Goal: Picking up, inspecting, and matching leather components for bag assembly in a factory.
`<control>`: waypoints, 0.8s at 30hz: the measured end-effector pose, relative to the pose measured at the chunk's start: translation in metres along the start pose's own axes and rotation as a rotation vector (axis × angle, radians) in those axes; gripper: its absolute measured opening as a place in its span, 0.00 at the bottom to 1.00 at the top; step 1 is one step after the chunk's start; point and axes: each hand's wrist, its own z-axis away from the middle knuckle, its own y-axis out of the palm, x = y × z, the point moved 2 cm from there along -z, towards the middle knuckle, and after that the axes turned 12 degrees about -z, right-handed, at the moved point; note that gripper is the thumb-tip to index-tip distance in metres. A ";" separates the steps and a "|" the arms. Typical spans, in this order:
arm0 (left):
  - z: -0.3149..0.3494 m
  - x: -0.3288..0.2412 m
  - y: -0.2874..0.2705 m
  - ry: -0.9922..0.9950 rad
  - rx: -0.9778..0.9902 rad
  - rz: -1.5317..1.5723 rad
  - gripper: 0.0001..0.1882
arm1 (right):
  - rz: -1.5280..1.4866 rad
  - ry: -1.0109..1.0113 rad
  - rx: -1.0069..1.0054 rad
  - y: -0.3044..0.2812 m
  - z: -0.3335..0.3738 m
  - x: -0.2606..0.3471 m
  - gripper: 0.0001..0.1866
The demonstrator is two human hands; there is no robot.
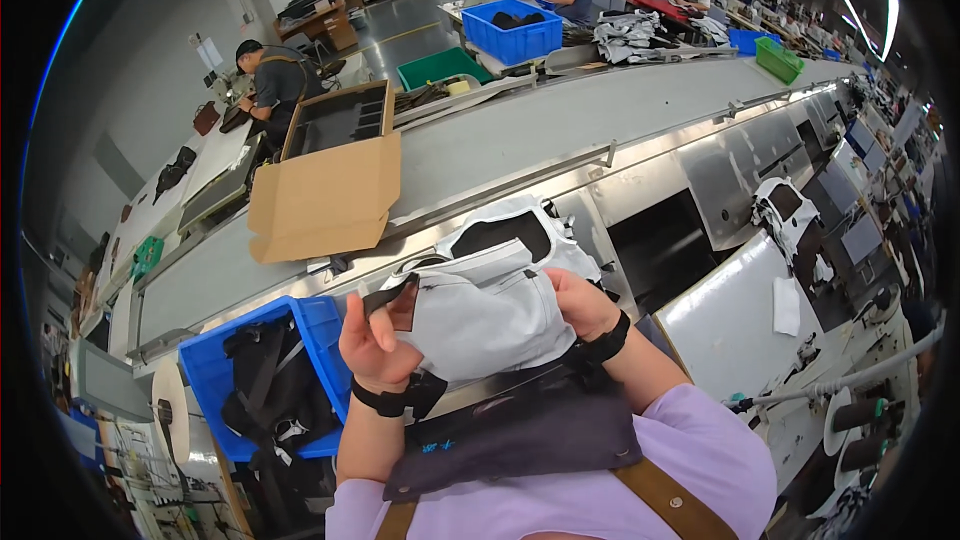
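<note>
Between my two hands is a light grey sewn fabric piece (480, 315) with dark edging, probably part of a bag. My left hand (380, 345) pinches its left side, where a black strip loops over the fingers. At the opposite edge my right hand (583, 305) grips the cloth, with the fingertips hidden behind it. Just beyond it, a similar light grey piece with a black inner panel (505, 236) rests at the near edge of the metal worktop.
A blue bin (330, 340) of black straps and cloth stands at my left. Past it an open cardboard box (325, 202) lies on the long grey conveyor (560, 120). More grey pieces (785, 210) lie at right near a white table (735, 295). Several people work farther off.
</note>
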 end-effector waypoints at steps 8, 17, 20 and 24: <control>0.004 0.006 -0.010 -0.031 0.034 -0.050 0.37 | 0.125 0.124 -0.100 -0.001 0.007 -0.012 0.26; -0.005 0.004 -0.009 0.075 0.145 0.038 0.37 | 0.260 0.111 0.025 0.006 0.008 -0.011 0.29; 0.003 -0.001 -0.027 0.071 0.029 0.030 0.36 | 0.219 0.055 -0.066 0.011 0.004 0.001 0.28; 0.001 -0.015 -0.011 0.056 -0.060 0.029 0.35 | -0.044 -0.487 -0.202 -0.017 0.009 0.029 0.18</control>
